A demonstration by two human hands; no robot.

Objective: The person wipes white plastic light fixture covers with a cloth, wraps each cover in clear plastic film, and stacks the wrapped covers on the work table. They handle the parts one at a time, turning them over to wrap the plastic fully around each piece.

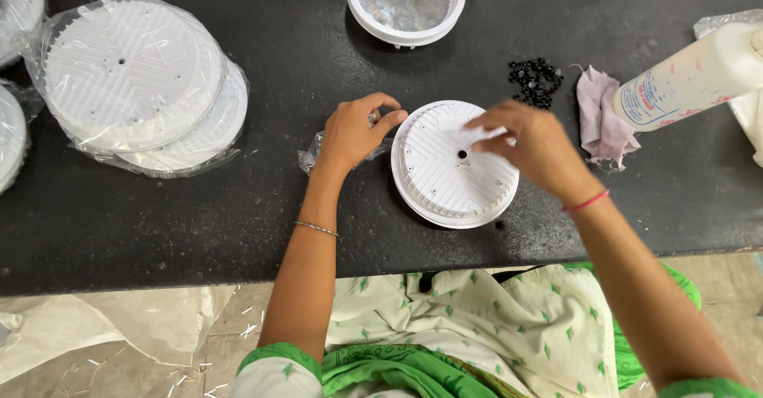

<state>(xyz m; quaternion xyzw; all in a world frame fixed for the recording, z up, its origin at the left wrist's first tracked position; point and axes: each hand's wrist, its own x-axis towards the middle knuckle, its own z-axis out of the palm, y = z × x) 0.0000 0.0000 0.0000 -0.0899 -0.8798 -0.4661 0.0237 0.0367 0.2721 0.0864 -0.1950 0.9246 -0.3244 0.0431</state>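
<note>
On black table (238,223), both hands (354,132) (528,144) pinch white disc (453,179).

Bare tabletop (262,199) left of the white disc (453,179); screws (535,80), cloth (600,116) crowd its right.

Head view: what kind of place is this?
Probably a small assembly workshop: stacked bagged white discs on a black bench, a pile of black screws, and another disc under both hands.
</note>
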